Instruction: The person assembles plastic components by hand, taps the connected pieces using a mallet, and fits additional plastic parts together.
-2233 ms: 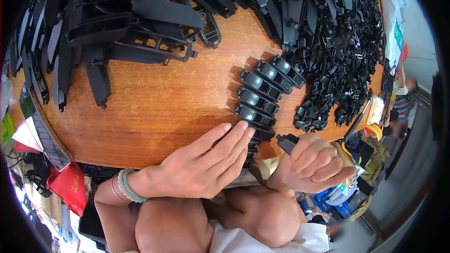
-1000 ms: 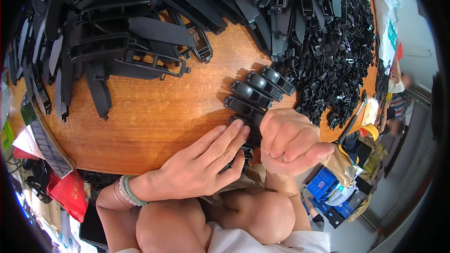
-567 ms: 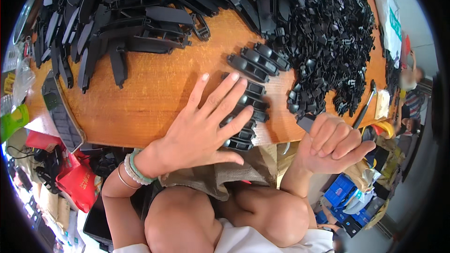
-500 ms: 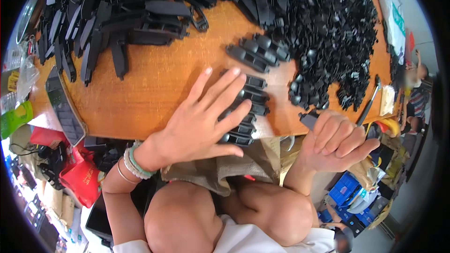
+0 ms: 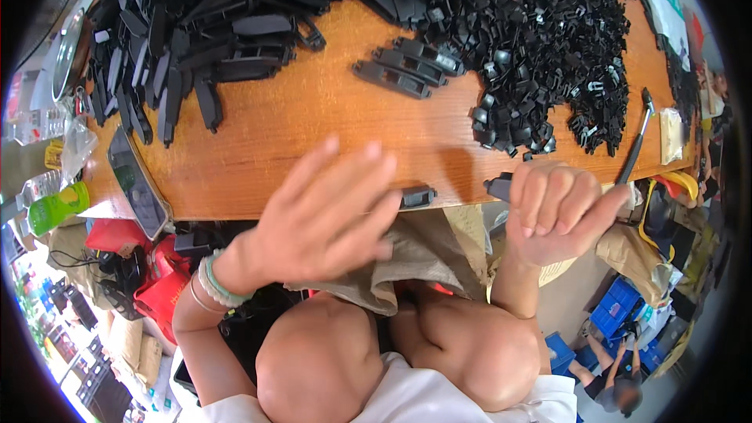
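Blk part (image 5: 497, 186) held in R hand (image 5: 558, 207), 2nd part (image 5: 417, 197) beside L hand (image 5: 325, 219).

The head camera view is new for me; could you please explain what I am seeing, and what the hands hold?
These are a person's bare hands, with no machine. A wide fisheye camera worn on the head looks down, so straight edges bend. On the wooden table lie a heap of long black plastic parts, a heap of small black plastic clips, and three black plastic strips side by side. The right hand holds a black plastic piece. The left hand is open and blurred; whether it touches the black part beside it is unclear.
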Demonstrator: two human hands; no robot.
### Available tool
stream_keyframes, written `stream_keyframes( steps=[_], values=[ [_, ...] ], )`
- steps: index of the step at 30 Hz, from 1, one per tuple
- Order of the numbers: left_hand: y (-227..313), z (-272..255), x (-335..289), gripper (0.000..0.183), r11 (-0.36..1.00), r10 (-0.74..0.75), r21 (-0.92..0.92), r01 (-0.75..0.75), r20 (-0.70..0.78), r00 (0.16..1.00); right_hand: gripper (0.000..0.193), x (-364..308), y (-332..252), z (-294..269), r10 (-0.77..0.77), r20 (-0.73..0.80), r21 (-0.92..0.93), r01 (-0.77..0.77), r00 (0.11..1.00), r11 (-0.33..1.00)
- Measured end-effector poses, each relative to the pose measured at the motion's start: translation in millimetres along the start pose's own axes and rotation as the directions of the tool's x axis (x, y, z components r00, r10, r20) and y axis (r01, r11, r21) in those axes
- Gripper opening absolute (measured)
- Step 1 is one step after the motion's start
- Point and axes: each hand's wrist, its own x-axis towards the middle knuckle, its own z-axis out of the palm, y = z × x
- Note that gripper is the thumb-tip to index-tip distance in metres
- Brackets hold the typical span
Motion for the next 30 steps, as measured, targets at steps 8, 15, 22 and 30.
stream_keyframes(
  steps=[8,15,22,30],
  values=[
    [-73,39,77,0.058,0.988,-0.1,-0.115,0.102,0.019,0.995,0.073,-9,13,5,0.1,0.022,-0.01,-0.1,0.995,0.995],
    [-72,44,57,0.056,0.984,-0.157,-0.082,0.159,0.026,0.987,0.07,-13,18,3,0.118,0.016,-0.092,-0.116,0.993,0.989],
    [-41,34,18,0.05,0.97,-0.213,-0.113,0.217,0.046,0.976,0.07,-15,26,1,0.136,0.029,-0.064,-0.134,0.99,0.989],
    [-24,38,-2,0.059,0.913,-0.35,-0.249,0.324,-0.069,0.934,0.072,-8,50,20,0.181,0.129,0.065,-0.19,0.975,0.98]
  ],
)
